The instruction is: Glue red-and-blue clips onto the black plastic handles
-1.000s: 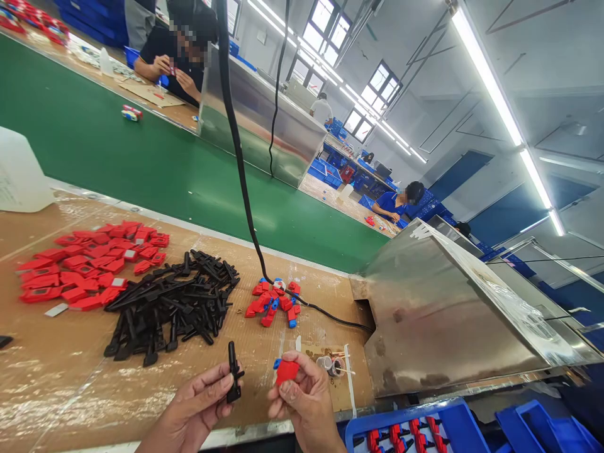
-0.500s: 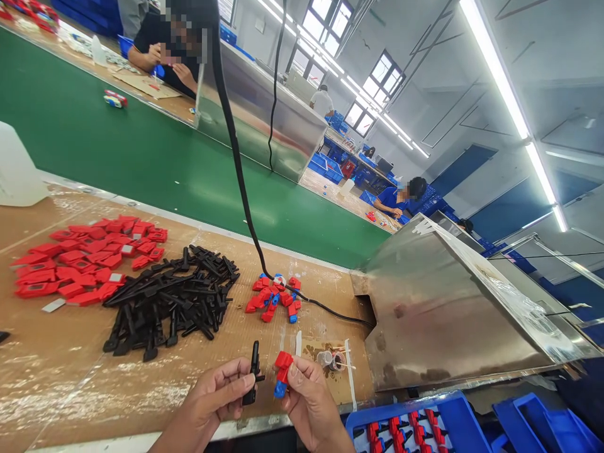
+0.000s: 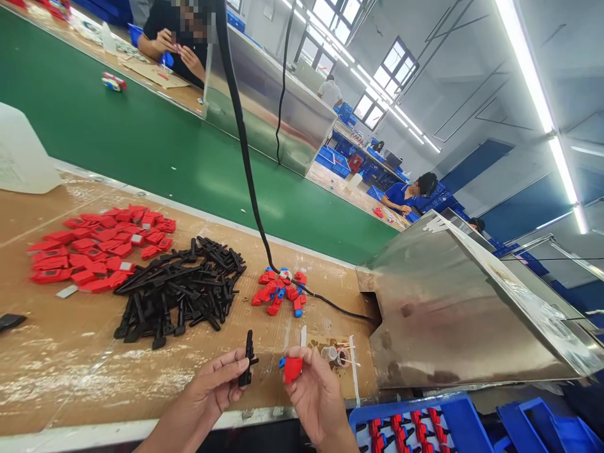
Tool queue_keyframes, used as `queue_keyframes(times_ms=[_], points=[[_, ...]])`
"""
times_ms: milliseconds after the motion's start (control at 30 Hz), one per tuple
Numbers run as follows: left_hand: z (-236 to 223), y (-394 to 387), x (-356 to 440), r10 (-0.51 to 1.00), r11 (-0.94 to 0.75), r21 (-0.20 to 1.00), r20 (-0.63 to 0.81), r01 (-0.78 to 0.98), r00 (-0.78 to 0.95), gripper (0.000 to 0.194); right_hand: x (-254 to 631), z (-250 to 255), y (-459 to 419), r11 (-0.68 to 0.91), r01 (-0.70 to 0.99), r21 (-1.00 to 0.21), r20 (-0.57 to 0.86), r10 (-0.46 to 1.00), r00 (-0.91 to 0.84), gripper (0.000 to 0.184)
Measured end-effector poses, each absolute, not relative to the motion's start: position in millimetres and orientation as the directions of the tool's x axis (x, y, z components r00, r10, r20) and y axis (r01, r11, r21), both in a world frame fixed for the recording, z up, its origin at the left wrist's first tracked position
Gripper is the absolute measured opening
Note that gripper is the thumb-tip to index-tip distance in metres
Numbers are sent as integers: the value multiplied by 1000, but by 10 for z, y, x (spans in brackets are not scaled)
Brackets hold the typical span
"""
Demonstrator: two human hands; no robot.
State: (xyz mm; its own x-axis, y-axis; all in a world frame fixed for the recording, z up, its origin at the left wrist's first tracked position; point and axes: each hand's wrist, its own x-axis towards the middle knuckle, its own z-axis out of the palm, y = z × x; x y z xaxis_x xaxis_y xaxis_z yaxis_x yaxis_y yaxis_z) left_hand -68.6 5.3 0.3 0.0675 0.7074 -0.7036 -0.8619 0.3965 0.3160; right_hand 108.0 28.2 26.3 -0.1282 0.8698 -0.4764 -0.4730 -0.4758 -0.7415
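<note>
My left hand [image 3: 214,387] pinches a small black plastic stem [image 3: 246,357] upright near the bench's front edge. My right hand [image 3: 314,393], a little to the right, grips a red piece with a blue tip [image 3: 291,368]. The two parts are apart, a few centimetres between them. Behind the hands lie a heap of black stems [image 3: 182,290], a spread of flat red pieces [image 3: 97,246] and a small cluster of red-and-blue parts [image 3: 280,293] on the cardboard-covered bench [image 3: 70,371].
A black cable [image 3: 245,170] hangs down onto the bench by the cluster. A steel hood [image 3: 453,314] stands at right, a blue tray of red-black parts [image 3: 406,428] below it. A green conveyor [image 3: 155,151] runs behind; other people work beyond it. A white jug [image 3: 21,151] stands far left.
The black stem and the red piece, brought almost together half a second ago, are held slightly farther apart now. The view has shifted a little.
</note>
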Motion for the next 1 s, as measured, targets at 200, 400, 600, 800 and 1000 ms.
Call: queue_keyframes(times_ms=[200,400,600,800,1000], points=[[-6,62,-697,713,382,297,-697,-875,75,36,982,170,275,-461,-440,-771,-468,878,-101,45],[-34,73,-699,775,378,319,-623,-869,108,45,996,210,263,-468,-426,-774,-502,864,-37,58],[-103,57,-691,806,390,387,-582,-835,107,53,1014,234,250,-536,-369,-759,-536,837,-112,63],[-152,51,-662,843,403,468,-524,-786,120,52,1075,138,200,-465,-161,-870,-427,877,-221,53],[-267,38,-603,878,405,549,-455,-731,145,52,1075,125,145,-275,53,-960,-279,920,-274,52]])
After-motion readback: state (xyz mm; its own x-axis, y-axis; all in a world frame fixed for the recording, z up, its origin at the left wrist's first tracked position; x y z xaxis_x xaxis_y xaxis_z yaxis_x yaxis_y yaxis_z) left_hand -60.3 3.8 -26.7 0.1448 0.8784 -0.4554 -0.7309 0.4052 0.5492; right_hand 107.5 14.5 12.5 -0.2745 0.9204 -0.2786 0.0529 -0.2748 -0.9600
